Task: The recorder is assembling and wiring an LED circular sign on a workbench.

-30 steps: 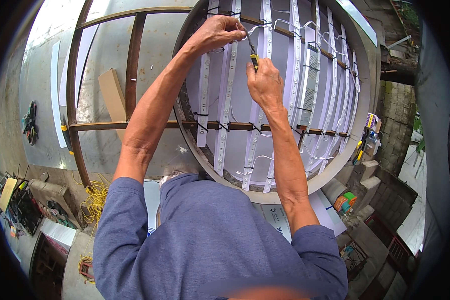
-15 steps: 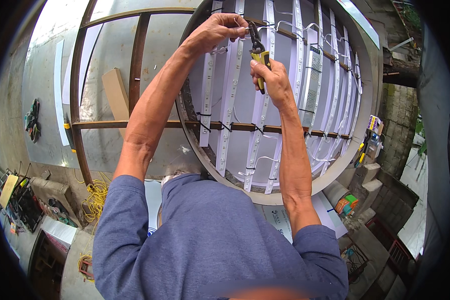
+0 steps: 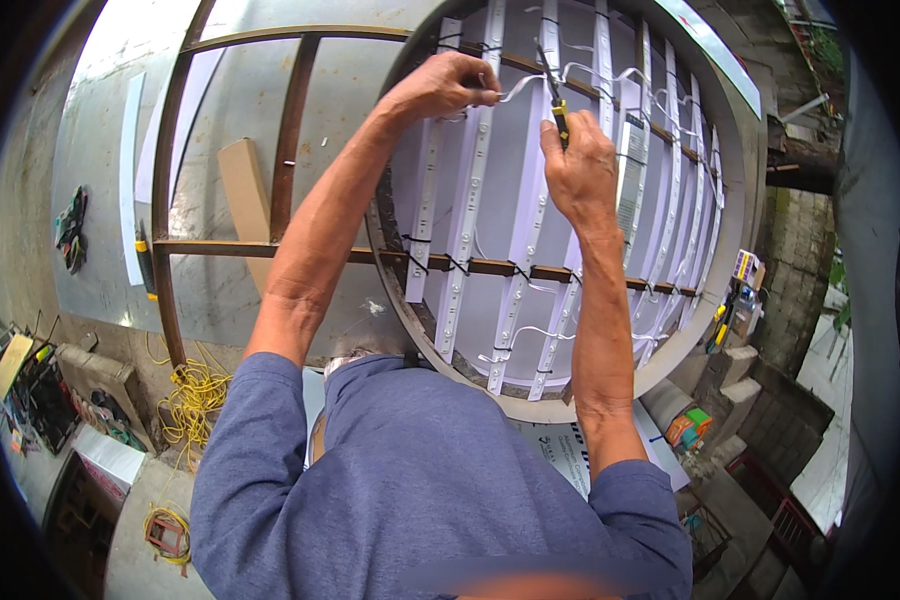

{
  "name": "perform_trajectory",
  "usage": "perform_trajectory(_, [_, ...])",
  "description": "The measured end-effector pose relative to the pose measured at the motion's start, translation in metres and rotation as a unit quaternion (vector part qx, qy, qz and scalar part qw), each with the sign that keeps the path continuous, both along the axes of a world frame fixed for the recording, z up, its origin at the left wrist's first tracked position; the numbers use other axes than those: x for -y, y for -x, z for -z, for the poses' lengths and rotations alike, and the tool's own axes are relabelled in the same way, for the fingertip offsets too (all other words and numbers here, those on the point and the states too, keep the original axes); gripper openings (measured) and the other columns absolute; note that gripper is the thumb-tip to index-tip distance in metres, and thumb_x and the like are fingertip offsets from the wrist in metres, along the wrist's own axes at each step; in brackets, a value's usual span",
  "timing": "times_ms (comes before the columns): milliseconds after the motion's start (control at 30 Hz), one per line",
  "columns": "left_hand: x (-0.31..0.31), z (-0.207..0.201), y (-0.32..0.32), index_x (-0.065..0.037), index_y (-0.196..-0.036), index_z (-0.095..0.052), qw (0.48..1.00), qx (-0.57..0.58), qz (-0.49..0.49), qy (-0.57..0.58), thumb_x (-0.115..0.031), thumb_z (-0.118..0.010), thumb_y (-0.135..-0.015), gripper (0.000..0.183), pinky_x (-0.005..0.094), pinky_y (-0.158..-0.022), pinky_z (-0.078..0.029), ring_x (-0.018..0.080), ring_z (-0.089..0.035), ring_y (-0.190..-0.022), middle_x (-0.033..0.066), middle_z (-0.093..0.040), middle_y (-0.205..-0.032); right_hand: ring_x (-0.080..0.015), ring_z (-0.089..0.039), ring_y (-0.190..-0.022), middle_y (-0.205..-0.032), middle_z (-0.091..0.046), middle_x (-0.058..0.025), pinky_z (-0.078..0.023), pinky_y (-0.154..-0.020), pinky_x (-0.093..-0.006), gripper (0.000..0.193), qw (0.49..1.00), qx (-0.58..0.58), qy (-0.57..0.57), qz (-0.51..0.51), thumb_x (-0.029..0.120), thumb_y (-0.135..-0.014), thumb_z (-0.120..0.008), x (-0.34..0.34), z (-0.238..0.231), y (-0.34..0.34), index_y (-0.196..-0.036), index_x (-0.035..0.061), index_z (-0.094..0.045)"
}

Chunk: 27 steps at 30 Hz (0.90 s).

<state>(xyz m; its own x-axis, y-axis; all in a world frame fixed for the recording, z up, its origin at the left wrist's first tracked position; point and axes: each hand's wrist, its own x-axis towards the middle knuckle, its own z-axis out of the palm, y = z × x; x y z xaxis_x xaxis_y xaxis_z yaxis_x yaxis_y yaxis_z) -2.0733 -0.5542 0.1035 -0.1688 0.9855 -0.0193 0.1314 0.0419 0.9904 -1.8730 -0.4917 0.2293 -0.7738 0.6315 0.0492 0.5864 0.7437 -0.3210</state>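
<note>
Both arms reach up into a big round metal sign frame (image 3: 740,200) lined with several white light strips (image 3: 470,190) tied to brown crossbars (image 3: 490,266). My left hand (image 3: 440,85) pinches a thin white wire (image 3: 530,85) near the top of the frame. My right hand (image 3: 575,165) grips small pliers (image 3: 555,95) with yellow-and-black handles, their dark jaws pointing up at the same wire. The two hands are about a hand's width apart.
A rusty rectangular frame (image 3: 290,140) with grey sheet metal stands to the left, a cardboard piece (image 3: 245,190) leaning on it. Yellow cable coils (image 3: 195,395) and tool boxes (image 3: 30,390) lie on the ground at lower left. Concrete blocks (image 3: 730,370) and coloured boxes (image 3: 690,425) sit at lower right.
My right hand with the pliers has moved up from the lower strips toward the wire held by my left hand. The left hand stays near the top of the frame.
</note>
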Motion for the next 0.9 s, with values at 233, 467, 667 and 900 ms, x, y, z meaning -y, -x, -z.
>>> perform_trajectory(233, [-0.002,0.016,0.004,-0.002,-0.099,-0.073,0.998,0.058,-0.003,-0.034,-0.018,-0.077,-0.087,0.02,0.0273,-0.074,-0.051,0.0118,-0.063,-0.079,0.0039,-0.07,-0.084,-0.0239,-0.065,-0.073,-0.088,-0.065,-0.0174,-0.049,-0.065,-0.0372,0.027,0.923,-0.05,0.299,-0.236,0.022,-0.093,-0.062,0.055,-0.048,0.064,-0.093,-0.0048,-0.063])
perform_trajectory(467, [0.01,-0.017,-0.011,0.003,-0.12,-0.067,0.981,0.189,-0.051,-0.013,-0.01,-0.073,-0.086,0.037,0.029,-0.084,-0.053,0.0192,-0.068,-0.092,0.0178,-0.072,-0.103,-0.0407,-0.069,-0.089,-0.103,-0.066,-0.0322,-0.057,-0.084,-0.052,0.036,0.471,0.037,0.868,-0.149,0.022,-0.096,-0.05,0.052,-0.023,0.105,-0.096,-0.0108,-0.062])
perform_trajectory(667, [0.031,-0.033,-0.004,-0.004,-0.115,-0.072,0.95,0.159,-0.25,-0.098,-0.015,-0.071,-0.091,0.027,0.0326,-0.095,-0.054,0.0227,-0.068,-0.105,0.0132,-0.073,-0.112,-0.0446,-0.066,-0.095,-0.11,-0.058,-0.0366,-0.057,-0.076,-0.0601,0.035,0.355,-0.014,0.926,-0.126,0.027,-0.096,-0.046,0.06,0.002,0.099,-0.09,-0.0055,-0.059])
perform_trajectory(900, [0.129,-0.051,0.006,0.003,-0.132,-0.055,0.783,0.551,-0.212,-0.196,-0.003,-0.056,-0.096,0.037,0.038,-0.1,-0.052,0.0271,-0.062,-0.116,0.0197,-0.061,-0.13,-0.0416,-0.067,-0.093,-0.109,-0.057,-0.034,-0.059,-0.071,-0.0599,0.033,0.359,-0.053,0.924,-0.116,0.028,-0.095,-0.046,0.06,0.008,0.101,-0.088,-0.0028,-0.057])
